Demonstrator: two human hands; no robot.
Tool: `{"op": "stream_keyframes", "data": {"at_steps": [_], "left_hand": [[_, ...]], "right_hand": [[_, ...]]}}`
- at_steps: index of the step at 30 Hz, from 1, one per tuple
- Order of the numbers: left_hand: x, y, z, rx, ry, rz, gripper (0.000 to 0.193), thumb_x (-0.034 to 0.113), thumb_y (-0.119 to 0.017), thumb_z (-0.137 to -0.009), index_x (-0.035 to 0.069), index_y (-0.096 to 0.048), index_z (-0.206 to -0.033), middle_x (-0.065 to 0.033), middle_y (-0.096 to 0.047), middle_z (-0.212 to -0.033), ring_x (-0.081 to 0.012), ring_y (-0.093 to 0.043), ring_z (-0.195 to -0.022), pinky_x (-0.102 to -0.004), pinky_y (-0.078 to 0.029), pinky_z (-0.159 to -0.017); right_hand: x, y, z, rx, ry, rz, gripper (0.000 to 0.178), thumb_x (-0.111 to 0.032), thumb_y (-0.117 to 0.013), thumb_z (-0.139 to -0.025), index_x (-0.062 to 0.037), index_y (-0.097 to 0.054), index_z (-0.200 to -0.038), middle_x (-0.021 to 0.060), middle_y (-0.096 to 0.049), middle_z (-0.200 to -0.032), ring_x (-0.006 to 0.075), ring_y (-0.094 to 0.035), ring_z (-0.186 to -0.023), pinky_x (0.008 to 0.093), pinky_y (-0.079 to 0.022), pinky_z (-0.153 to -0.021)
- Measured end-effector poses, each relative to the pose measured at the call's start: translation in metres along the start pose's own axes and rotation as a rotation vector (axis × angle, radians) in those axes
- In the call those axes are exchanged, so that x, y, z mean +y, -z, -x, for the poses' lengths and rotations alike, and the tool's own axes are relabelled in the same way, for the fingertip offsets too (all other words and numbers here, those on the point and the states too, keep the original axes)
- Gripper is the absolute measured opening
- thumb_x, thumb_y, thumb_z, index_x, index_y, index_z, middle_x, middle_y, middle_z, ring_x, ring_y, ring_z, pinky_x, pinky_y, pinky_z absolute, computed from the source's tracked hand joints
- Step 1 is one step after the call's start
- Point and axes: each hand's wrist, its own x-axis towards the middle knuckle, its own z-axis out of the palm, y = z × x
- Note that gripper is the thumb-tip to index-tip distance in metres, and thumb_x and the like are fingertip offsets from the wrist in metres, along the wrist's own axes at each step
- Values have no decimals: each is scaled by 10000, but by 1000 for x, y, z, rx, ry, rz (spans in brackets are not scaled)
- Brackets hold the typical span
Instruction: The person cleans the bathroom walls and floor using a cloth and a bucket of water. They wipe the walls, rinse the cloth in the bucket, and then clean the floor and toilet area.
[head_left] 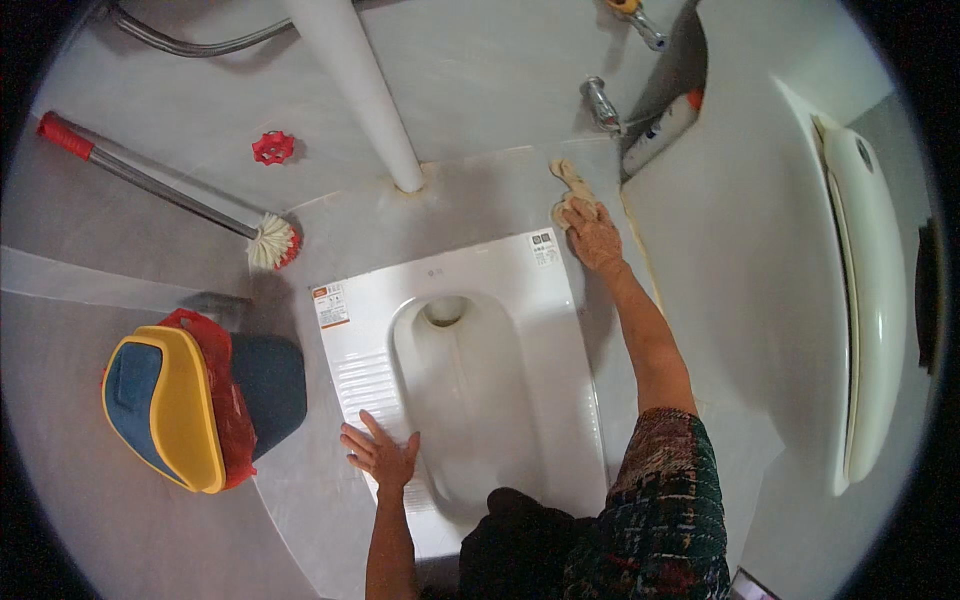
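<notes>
A white squat toilet (560,400) is set in the grey floor in front of me. My left hand (382,452) rests with spread fingers on its ribbed left footrest, holding nothing. Stretched out to the far right, my right hand (594,238) presses a crumpled beige cloth (570,180) onto the floor, just past the toilet's far right corner. Part of the cloth lies under the fingers, and its loose end trails away toward the wall.
On the left stand a blue bin (270,385) with a yellow lid and red liner, and a toilet brush (180,190). A white pipe (360,95), red valve wheel (273,148) and metal tap (600,103) are along the far wall. A white cistern (875,310) is at right.
</notes>
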Motion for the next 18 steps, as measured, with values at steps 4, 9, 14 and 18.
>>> {"op": "stream_keyframes", "data": {"at_steps": [4, 9, 14, 18], "left_hand": [[4, 13, -2, -81, 49, 56, 1129, 521, -694, -697, 63, 5, -1456, -362, 54, -1435, -539, 5, -1324, -690, -130, -980], [2, 13, -4, -169, 41, 116, 1156, 587, -637, -723, 114, 128, -1449, -338, 168, -1437, -510, 126, -1333, -689, -58, -999], [-4, 12, -7, -221, 56, 103, 1138, 660, -573, -736, 167, 171, -1441, -308, 217, -1438, -480, 155, -1341, -665, -11, -1019], [-9, 7, -5, -197, 36, 71, 1139, 700, -550, -726, 182, 166, -1444, -287, 211, -1450, -459, 146, -1352, -647, -29, -1034]], "right_hand": [[9, 18, 68, -25, -309, 138, 416, -245, -543, -846, -167, -472, -1248, 44, -311, -1415, 442, -331, -1229, 576, -374, -942], [-10, 22, 186, 7, -277, 152, 353, -165, -559, -823, -145, -512, -1173, 71, -362, -1343, 447, -354, -1206, 567, -417, -882], [-36, 22, 324, -3, -114, 109, 244, -147, -560, -813, -161, -561, -1057, 50, -461, -1255, 428, -411, -1177, 560, -426, -850], [-28, 72, 375, -476, 5, -87, 241, -121, -557, -806, -176, -571, -1040, 65, -570, -1122, 366, -471, -1159, 521, -423, -879]]}}
